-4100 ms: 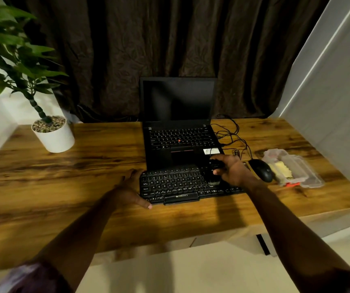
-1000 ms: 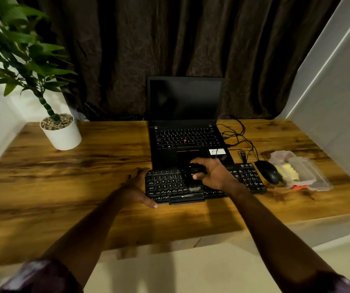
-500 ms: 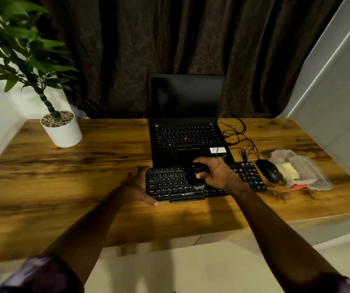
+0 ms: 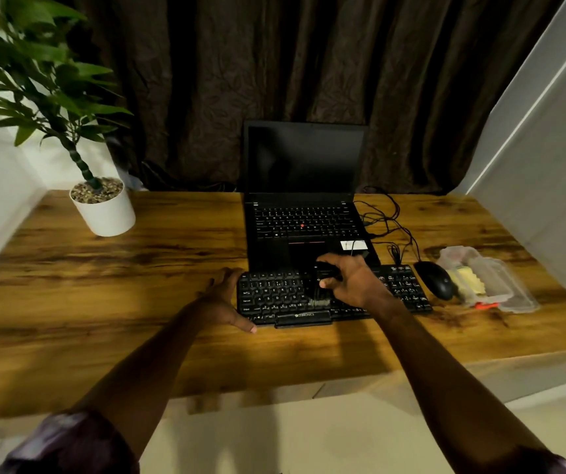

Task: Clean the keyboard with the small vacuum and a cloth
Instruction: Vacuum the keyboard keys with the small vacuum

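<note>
Fingers around vacuum; cloth in container

Home desk nook: laptop, potted plant, dark curtain.

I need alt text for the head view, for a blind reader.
A person's right hand holds a small black vacuum on a black keyboard; the left hand rests against its left end. An open laptop stands behind on the wooden desk.
</note>
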Demonstrator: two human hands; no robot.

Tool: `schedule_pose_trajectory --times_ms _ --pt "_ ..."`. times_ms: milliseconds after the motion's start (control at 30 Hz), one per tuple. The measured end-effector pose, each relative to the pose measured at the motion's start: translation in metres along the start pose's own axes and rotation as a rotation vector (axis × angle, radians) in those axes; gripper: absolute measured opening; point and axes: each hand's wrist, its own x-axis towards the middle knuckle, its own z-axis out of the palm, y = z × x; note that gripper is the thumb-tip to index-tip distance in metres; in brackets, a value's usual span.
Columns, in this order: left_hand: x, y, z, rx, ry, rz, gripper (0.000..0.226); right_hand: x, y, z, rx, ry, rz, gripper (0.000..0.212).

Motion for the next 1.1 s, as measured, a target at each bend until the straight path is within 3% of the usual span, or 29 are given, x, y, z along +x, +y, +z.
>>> schedule_pose_trajectory --times_ms 200,533,833,1100 --pt "-0.001 0.003 0.0 0.038 0.02 -0.006 0.136 0.001 -0.02 0.019 0.049 0.006 -0.072 0.048" --pt "0.002 -0.001 0.003 0.032 0.028 -0.02 0.139 0.0 -0.005 0.006 0.001 -0.002 0.006 0.052" --pt "0.003 -0.005 0.005 0.066 0.05 0.007 0.137 0.004 -0.039 0.03 0.056 -0.039 -0.034 0.05" --pt "0.001 -0.001 0.003 0.051 0.02 -0.012 0.139 -0.003 -0.018 0.012 -0.009 -0.012 -0.036 0.051"
